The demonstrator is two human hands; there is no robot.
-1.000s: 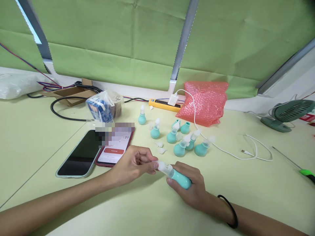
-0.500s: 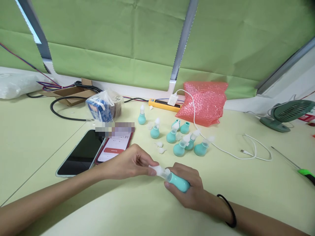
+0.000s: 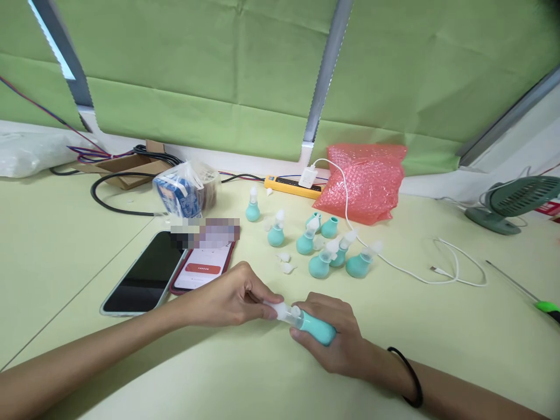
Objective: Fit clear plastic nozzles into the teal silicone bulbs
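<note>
My right hand (image 3: 335, 332) is wrapped round the teal bulb (image 3: 320, 330) of a bulb nasal aspirator, held on its side above the table. A clear tube (image 3: 294, 315) with a small round side knob joins the bulb to a white tip (image 3: 275, 308). My left hand (image 3: 245, 297) pinches that tip between thumb and fingertips. Beyond my hands stand several similar aspirators, one nearest at the front (image 3: 319, 266) and one farther back (image 3: 252, 210). An open teal bulb (image 3: 329, 227) without a tube is behind them. Loose white tips (image 3: 287, 268) lie nearby.
Two phones, one dark (image 3: 142, 277) and one lit (image 3: 205, 262), lie by my left forearm. Behind are a plastic-wrapped package (image 3: 186, 189), a yellow power strip (image 3: 284, 186) and a red bubble-wrap bag (image 3: 363, 184). A white cable (image 3: 406, 273), screwdriver (image 3: 516, 284) and green fan (image 3: 520, 198) are right.
Both hands stay on the aspirator, which has shifted and rolled slightly, its side knob moving a little left. My left wrist is turned slightly. The view has shifted a little.
</note>
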